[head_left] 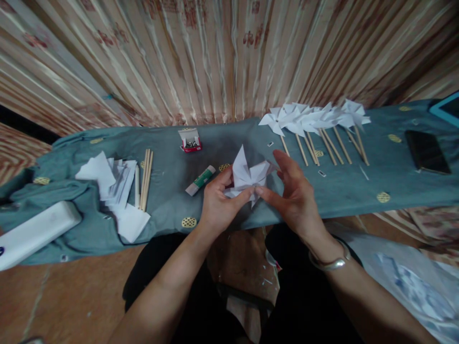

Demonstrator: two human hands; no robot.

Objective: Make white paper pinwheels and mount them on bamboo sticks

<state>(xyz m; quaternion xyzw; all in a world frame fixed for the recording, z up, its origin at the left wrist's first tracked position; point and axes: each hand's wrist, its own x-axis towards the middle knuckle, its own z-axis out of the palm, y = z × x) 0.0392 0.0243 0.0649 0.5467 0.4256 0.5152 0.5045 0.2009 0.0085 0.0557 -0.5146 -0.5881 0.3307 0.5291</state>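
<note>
A white paper pinwheel [247, 179] with folded points is in front of me, just above the cloth-covered table. My left hand [222, 196] grips it from the left, with the thumb on its lower middle. At its centre the thumb tip of my right hand [292, 193] touches the paper, while the other fingers stand apart beside the right-hand point. Whether a small part lies under the thumbs is hidden. Left of the pinwheel lies a green and white glue stick [201, 180]. Behind that stands an open little red and white box [191, 141] of small metal pieces.
Several finished pinwheels [311, 119] on wooden sticks lie at the back right. A dark phone [427, 151] and a blue-edged tablet [448, 109] are farther right. At left are stacked paper pieces [124, 184], wooden sticks [146, 179] and a long white case [43, 234]. A curtain [222, 62] hangs behind.
</note>
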